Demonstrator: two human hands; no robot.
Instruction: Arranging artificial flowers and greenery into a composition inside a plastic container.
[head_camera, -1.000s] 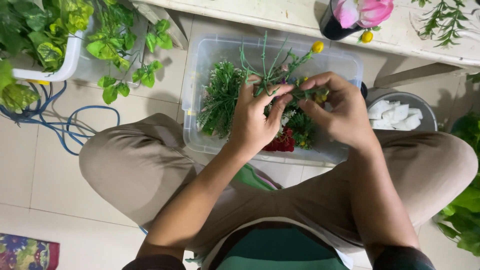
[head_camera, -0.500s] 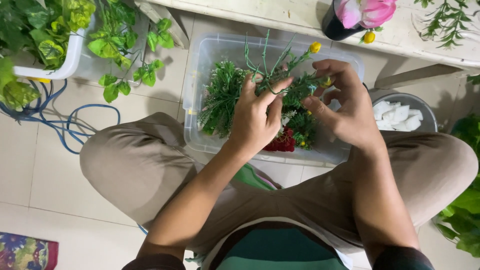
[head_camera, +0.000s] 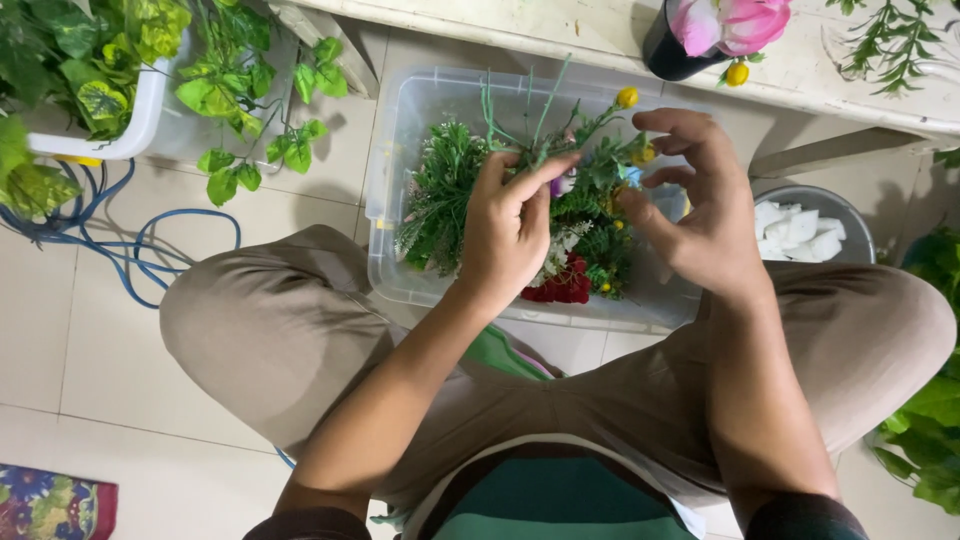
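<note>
My left hand (head_camera: 510, 225) pinches a bunch of thin green artificial stems (head_camera: 525, 125) with small yellow ball flowers, holding them upright over a clear plastic bin (head_camera: 395, 150). The bin holds fern-like green sprigs (head_camera: 440, 190), red flowers (head_camera: 565, 285) and other fake foliage. My right hand (head_camera: 700, 200) hovers just right of the stems with fingers spread and curled, touching nothing that I can see. I am sitting with both knees apart and the bin stands on the tiled floor between them.
A white planter (head_camera: 140, 110) with leafy green vines stands at the upper left, above blue cables (head_camera: 120, 250) on the floor. A grey bowl of white pieces (head_camera: 805, 225) sits right of the bin. A dark pot with pink flowers (head_camera: 700, 35) stands on a pale ledge.
My right hand has let go of the stems and drawn away to the right with fingers opened. My left hand keeps hold of the bunch and has lifted it slightly.
</note>
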